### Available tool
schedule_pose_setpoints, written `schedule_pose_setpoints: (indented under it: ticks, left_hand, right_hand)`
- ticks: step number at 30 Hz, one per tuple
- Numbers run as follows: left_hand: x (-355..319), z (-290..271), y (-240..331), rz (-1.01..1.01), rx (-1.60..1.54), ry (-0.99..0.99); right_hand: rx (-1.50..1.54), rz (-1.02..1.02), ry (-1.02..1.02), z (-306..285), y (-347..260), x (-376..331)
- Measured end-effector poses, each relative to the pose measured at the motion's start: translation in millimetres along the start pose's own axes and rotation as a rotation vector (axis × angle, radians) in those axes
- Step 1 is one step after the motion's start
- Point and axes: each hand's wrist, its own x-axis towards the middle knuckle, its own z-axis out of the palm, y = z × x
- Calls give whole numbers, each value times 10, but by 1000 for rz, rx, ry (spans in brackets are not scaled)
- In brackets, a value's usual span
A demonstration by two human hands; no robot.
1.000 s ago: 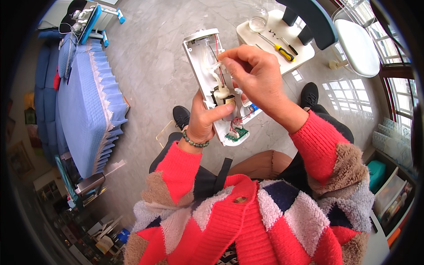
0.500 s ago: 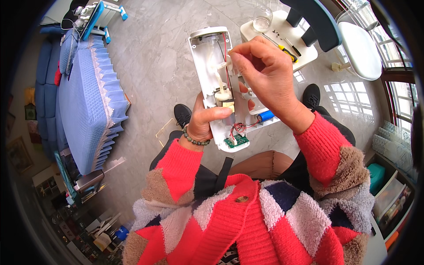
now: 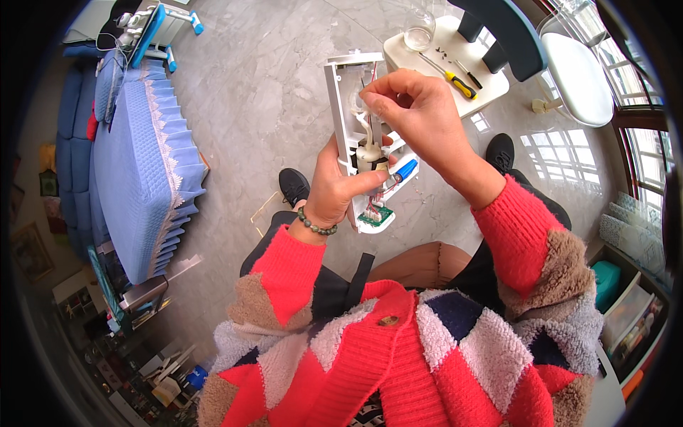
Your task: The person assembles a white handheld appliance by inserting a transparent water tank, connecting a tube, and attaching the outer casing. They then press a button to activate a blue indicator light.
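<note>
An opened white plastic device (image 3: 343, 99) is held upright in front of me, its inside showing wires, a blue cylinder (image 3: 405, 171) and a small green circuit board (image 3: 378, 215) at its lower end. My left hand (image 3: 336, 188) grips its lower half from the left, thumb across the inner parts. My right hand (image 3: 415, 117) is over the upper inside, its fingertips pinched together on something small among the red wires; what they pinch is hidden.
A small white table (image 3: 462, 50) at the back right carries a glass (image 3: 418, 30), a yellow-handled screwdriver (image 3: 455, 80) and small screws. A dark chair (image 3: 509, 32) stands beside it. A blue quilted sofa (image 3: 135, 156) lies left. Marble floor (image 3: 263, 92) is below.
The device and both hands have shifted slightly up and right in view. My right hand's pinched fingertips stay inside the upper part of the casing.
</note>
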Motion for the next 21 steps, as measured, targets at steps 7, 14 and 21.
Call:
schedule_pose_setpoints:
  ticks: [7, 14, 21]
  left_hand:
    - [6, 16, -9, 23, 160, 62]
    - [11, 33, 5, 12, 225, 92]
    - [23, 32, -13, 12, 209, 82]
  right_hand:
    - [253, 210, -94, -33, -59, 0]
    - [265, 311, -156, -59, -100, 30]
    - [279, 278, -74, 29, -62, 19]
